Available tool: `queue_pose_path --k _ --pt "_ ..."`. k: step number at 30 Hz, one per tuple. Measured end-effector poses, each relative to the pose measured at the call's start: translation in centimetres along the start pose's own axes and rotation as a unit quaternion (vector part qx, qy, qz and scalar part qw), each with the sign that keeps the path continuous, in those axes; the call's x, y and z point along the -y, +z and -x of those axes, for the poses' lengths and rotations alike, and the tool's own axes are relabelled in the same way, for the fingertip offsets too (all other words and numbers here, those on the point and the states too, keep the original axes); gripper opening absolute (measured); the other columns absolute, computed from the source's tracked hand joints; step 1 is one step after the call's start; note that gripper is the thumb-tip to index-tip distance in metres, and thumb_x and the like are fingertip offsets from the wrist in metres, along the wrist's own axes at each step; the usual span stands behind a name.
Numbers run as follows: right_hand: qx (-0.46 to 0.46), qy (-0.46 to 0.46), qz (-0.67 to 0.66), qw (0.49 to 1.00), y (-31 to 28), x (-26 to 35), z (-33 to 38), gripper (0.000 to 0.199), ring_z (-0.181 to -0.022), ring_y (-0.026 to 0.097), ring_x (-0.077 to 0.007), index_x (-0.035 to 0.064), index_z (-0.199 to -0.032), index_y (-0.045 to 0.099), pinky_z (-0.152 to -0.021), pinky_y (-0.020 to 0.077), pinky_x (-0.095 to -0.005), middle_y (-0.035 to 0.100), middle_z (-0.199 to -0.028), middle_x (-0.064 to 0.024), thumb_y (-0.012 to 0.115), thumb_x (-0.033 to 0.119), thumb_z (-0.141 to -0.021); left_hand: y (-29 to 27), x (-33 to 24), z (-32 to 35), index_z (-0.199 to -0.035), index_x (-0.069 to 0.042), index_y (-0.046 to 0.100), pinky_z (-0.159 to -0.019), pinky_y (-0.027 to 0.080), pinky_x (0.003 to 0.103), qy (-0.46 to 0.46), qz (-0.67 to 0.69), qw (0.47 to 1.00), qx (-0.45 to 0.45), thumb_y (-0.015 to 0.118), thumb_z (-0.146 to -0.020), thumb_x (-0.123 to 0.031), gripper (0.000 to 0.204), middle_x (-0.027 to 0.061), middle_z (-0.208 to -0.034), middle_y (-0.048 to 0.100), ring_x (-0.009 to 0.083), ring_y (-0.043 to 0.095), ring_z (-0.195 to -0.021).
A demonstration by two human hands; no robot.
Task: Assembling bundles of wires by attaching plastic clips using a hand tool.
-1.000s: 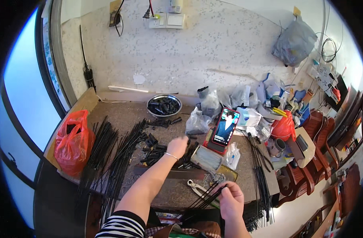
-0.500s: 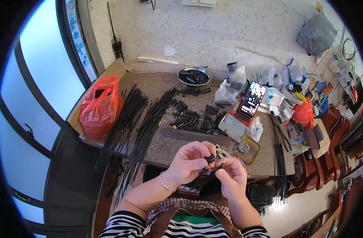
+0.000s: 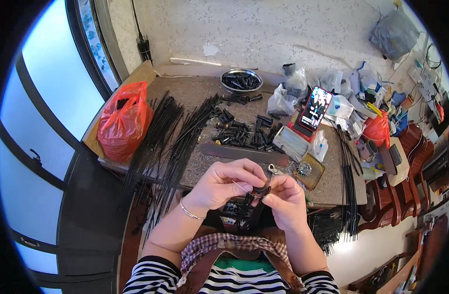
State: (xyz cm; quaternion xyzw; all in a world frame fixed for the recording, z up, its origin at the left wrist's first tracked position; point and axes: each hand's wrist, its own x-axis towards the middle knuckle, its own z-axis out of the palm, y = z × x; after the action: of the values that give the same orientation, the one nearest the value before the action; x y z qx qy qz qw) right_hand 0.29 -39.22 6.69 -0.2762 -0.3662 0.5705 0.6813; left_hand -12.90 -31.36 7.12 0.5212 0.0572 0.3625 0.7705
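Two hands — left hand [image 3: 224, 183], right hand [image 3: 286, 201] — fingers clamped together on small black part [image 3: 259, 191], above table [image 3: 195, 166].

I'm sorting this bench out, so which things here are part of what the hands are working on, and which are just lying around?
In use:
left hand and right hand, pinching a small black part
loose black parts
black rods
metal bowl

Lying about:
red plastic bag
phone
clear bags
grey bag
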Motion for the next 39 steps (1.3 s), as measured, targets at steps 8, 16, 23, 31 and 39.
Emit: queue_pose_path --k 8,16,23,31,39 --pt "0.087 0.054 0.000 0.995 -2.7 1.5 -1.3 0.025 -0.069 0.052 -0.0186 -0.0046 -0.085 0.045 -0.060 0.0459 -0.0300 0.051 -0.079 -0.0116 0.057 0.000 -0.063 -0.1 0.9 -3.0 -0.065 -0.004 0.059 -0.068 0.031 0.031 0.027 -0.011 0.994 0.109 0.062 -0.055 -0.008 0.011 0.0073 -0.073 0.051 0.0191 0.040 -0.072" --pt "0.006 0.011 0.104 0.995 -3.8 3.1 -2.3 0.022 -0.070 0.048 -0.0082 -0.0023 -0.092 0.048 -0.064 0.0392 -0.0197 0.051 -0.079 -0.0033 0.051 0.003 -0.071 2.1 5.0 -2.7 -0.070 0.000 0.049 -0.066 0.036 0.026 0.245 -0.242 0.903 -0.256 0.050 -0.062 0.001 0.007 0.0128 -0.085 0.047 0.0186 0.046 -0.076" --pt "-0.105 -0.066 0.071 0.990 -2.1 0.4 -1.3 0.024 -0.073 0.049 -0.0112 -0.0033 -0.087 0.049 -0.066 0.0390 -0.0213 0.051 -0.082 -0.0063 0.053 -0.005 -0.063 1.6 3.7 -1.9 -0.073 -0.001 0.052 -0.057 0.041 0.026 0.235 -0.353 0.893 -0.148 0.054 -0.062 0.002 0.012 0.0111 -0.072 0.053 0.0210 0.051 -0.064" --pt "-0.033 -0.091 0.153 0.983 -2.3 0.2 -1.4 0.015 -0.071 0.046 -0.0128 -0.0012 -0.076 0.054 -0.062 0.0386 -0.0238 0.050 -0.079 -0.0086 0.057 -0.003 -0.061 2.3 1.7 -0.7 -0.074 0.002 0.050 -0.057 0.038 0.022 0.140 -0.251 0.953 -0.100 0.062 -0.059 -0.006 0.021 0.0095 -0.070 0.051 0.0135 0.049 -0.063" --pt "-0.045 -0.165 0.244 0.955 -1.3 -0.4 -1.2 0.007 -0.067 0.045 -0.0112 -0.0020 -0.067 0.052 -0.055 0.0360 -0.0187 0.048 -0.075 -0.0063 0.057 0.002 -0.064 2.7 1.9 -0.8 -0.077 0.001 0.051 -0.052 0.038 0.024 0.289 -0.482 0.812 -0.157 0.058 -0.064 -0.012 0.019 0.0077 -0.069 0.051 0.0178 0.047 -0.059"
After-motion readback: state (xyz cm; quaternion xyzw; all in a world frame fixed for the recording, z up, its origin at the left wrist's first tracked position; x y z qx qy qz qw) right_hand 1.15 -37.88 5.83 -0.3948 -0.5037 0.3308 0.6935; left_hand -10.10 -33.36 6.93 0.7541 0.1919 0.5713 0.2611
